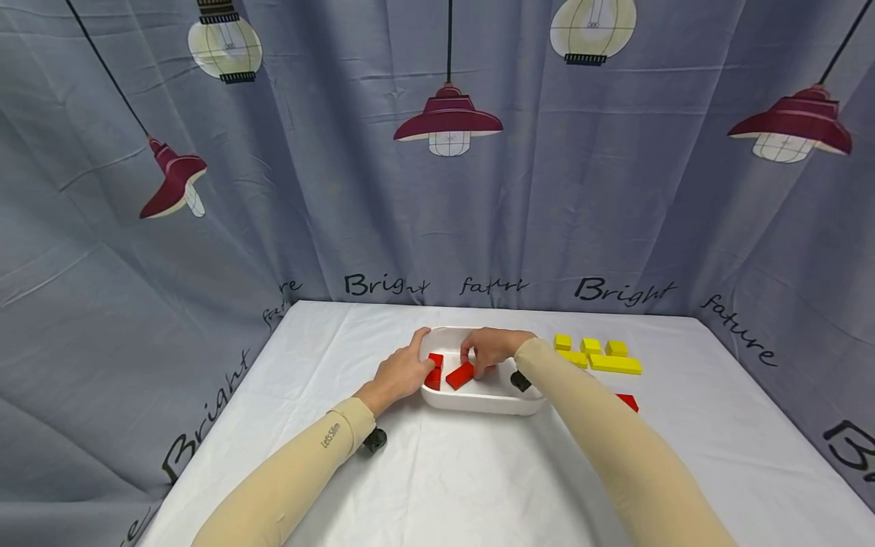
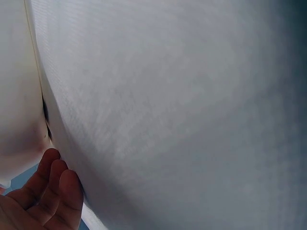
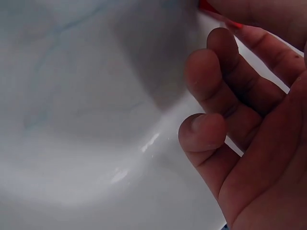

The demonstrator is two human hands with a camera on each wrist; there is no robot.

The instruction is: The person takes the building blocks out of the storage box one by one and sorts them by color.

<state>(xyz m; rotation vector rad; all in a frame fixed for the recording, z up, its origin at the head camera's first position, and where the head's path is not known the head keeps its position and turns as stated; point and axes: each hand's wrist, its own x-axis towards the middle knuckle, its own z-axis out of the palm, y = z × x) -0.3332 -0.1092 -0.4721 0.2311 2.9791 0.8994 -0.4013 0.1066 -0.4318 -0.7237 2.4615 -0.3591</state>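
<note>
A white tray (image 1: 478, 406) with rounded corners stands on the table and holds several red blocks. My left hand (image 1: 399, 372) grips its left side, thumb over the rim by the red blocks (image 1: 434, 379) at that end; in the left wrist view, curled fingers (image 2: 69, 191) lie along the outside. Reaching into the tray, my right hand (image 1: 495, 345) pinches a red block (image 1: 459, 377) between thumb and forefinger. The right wrist view shows only a sliver of red block (image 3: 207, 5) at the fingertips; the other fingers (image 3: 204, 79) are bent and hold nothing.
Several yellow blocks (image 1: 615, 365), cubes and longer bars, lie right of the tray. Another red piece (image 1: 627, 401) shows beyond my right forearm, which hides part of it. White cloth (image 1: 328, 342) covers the table, and a grey printed curtain (image 1: 437, 213) hangs behind.
</note>
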